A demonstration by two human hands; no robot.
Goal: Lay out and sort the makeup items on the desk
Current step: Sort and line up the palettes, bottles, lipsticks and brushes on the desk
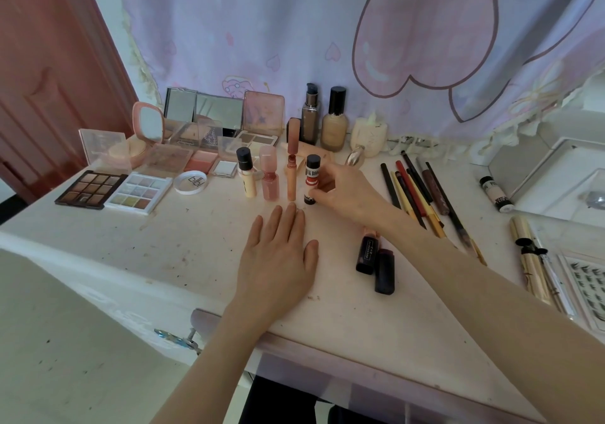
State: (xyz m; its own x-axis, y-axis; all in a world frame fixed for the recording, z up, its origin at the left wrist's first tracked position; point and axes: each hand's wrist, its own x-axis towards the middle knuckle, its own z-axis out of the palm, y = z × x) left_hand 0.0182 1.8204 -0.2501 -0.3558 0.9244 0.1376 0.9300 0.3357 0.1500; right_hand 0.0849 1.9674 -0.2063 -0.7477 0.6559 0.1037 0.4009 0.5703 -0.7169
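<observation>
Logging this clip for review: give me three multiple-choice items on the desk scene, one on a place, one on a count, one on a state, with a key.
1. Where do the eyeshadow palettes lie?
A. left side of the desk
B. right side
C. on the floor

2. How many tubes stand in the row in front of the hands?
A. two
B. four
C. seven

3. What is the left hand doing?
A. gripping a pencil
B. resting flat on the desk
C. lifting a bottle

Key: 1 A, palettes sit left of the tubes. 2 B, yellow, pink, orange and the red-banded tube held by the right hand. 3 B, fingers straight, palm down.
</observation>
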